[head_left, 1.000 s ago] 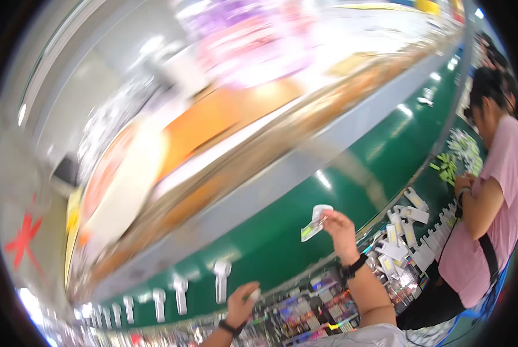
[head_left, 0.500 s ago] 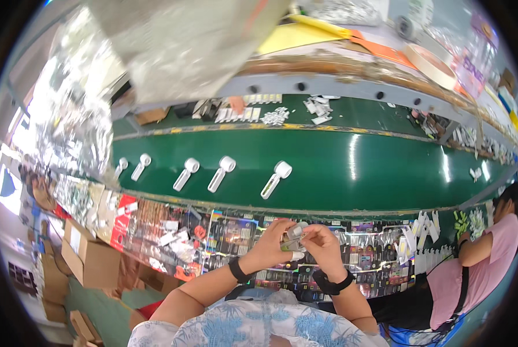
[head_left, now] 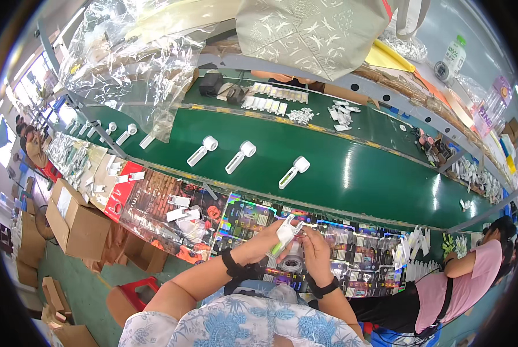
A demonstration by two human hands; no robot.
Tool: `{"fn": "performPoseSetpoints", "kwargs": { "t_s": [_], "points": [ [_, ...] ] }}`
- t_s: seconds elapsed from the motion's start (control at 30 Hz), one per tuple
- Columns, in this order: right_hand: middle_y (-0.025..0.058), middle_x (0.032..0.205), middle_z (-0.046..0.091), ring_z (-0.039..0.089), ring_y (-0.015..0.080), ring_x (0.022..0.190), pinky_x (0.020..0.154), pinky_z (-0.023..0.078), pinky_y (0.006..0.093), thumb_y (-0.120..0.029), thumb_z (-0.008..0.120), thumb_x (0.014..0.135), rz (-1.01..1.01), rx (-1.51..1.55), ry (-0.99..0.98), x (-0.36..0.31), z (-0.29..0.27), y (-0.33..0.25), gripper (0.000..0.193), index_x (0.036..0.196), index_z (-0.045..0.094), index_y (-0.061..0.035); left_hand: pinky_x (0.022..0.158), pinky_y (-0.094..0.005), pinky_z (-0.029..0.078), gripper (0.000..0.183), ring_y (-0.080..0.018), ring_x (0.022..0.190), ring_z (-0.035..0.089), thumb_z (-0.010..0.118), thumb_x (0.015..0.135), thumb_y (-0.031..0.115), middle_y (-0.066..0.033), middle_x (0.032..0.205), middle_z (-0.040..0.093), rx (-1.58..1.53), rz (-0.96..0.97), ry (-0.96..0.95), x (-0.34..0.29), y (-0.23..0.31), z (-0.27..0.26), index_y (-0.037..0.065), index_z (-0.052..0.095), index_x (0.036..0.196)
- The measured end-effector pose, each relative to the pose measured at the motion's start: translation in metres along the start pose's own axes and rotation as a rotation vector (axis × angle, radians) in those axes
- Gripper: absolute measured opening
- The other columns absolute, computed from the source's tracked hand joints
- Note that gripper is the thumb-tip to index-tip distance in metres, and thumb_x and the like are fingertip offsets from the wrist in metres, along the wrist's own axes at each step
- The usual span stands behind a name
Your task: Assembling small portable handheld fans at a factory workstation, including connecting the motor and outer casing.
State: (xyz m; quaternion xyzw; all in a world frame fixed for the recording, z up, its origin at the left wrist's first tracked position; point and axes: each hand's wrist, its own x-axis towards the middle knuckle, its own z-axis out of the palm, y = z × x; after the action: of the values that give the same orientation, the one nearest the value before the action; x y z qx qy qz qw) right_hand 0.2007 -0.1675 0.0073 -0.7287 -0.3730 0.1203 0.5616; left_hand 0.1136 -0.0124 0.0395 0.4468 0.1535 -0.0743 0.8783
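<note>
Over the near bench, my left hand is closed on a small white handheld fan whose slim handle shows green inside. A round grey grille-like head sits between my hands, below the handle; its join to the handle is hidden. My right hand is closed, thumb and fingertips pinching at the fan's upper white end. Whether a smaller part is between those fingertips cannot be made out. Beyond my hands, several white fans lie spaced along the green conveyor belt, the nearest fan showing a green strip in its handle.
Shiny printed sheeting covers the bench. White parts lie at left, more white pieces at right. A cardboard box stands left. A co-worker in pink sits right. A shelf carries a grey bag; clear plastic hangs down.
The fan has been turned in my hands: its round head now faces lower, its handle higher. My view has swung, so the belt slants and more fans show at left.
</note>
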Motion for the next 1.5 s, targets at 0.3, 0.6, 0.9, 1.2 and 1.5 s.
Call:
{"fn": "performPoseSetpoints", "kwargs": {
  "t_s": [0.3,0.6,0.9,1.2,1.5],
  "points": [
    [0.0139,0.094,0.061,0.060,0.0219,0.083,0.072,0.048,0.0311,-0.002,0.052,0.086,0.012,0.009,0.239,-0.002,0.025,-0.022,0.017,0.103,0.054,-0.0027,0.061,-0.0279,0.049,0.022,-0.0130,0.076,0.059,0.038,0.093,0.015,-0.0080,0.094,0.057,0.465,0.450,0.200,-0.008,-0.028,-0.010,0.003,0.046,0.110],
    [0.0110,0.092,0.061,0.061,0.0225,0.081,0.070,0.049,0.0294,0.005,0.067,0.071,-0.340,-0.107,0.287,-0.004,0.028,-0.047,0.019,0.088,0.065,-0.0045,0.073,-0.0288,0.047,0.027,-0.0164,0.083,0.055,0.035,0.090,0.011,-0.0101,0.097,0.054,0.366,0.402,0.144,-0.036,-0.007,0.003,0.002,0.039,0.115],
    [0.0086,0.086,0.063,0.062,0.0217,0.072,0.064,0.050,0.0290,0.004,0.071,0.066,-0.550,-0.210,0.309,-0.004,0.033,-0.045,0.023,0.086,0.066,-0.0061,0.087,-0.0299,0.039,0.042,-0.0199,0.100,0.048,0.035,0.087,0.003,-0.0134,0.114,0.045,0.743,0.658,0.193,-0.046,-0.006,0.013,-0.002,0.032,0.129],
    [0.0077,0.084,0.063,0.061,0.0202,0.070,0.059,0.049,0.0271,0.004,0.070,0.067,-0.527,-0.131,0.270,-0.003,0.033,-0.046,0.022,0.086,0.067,-0.0067,0.083,-0.0292,0.040,0.042,-0.0181,0.094,0.049,0.033,0.087,0.002,-0.0119,0.106,0.048,0.732,0.611,0.194,-0.051,-0.002,0.015,-0.002,0.032,0.128],
    [0.0084,0.082,0.063,0.062,0.0205,0.069,0.059,0.049,0.0272,0.005,0.068,0.069,-0.508,-0.092,0.232,-0.002,0.031,-0.046,0.021,0.086,0.067,-0.0065,0.086,-0.0303,0.039,0.039,-0.0203,0.097,0.050,0.036,0.086,0.002,-0.0137,0.106,0.050,0.770,0.610,0.204,-0.050,-0.006,0.011,-0.002,0.034,0.125]
  ]
}}
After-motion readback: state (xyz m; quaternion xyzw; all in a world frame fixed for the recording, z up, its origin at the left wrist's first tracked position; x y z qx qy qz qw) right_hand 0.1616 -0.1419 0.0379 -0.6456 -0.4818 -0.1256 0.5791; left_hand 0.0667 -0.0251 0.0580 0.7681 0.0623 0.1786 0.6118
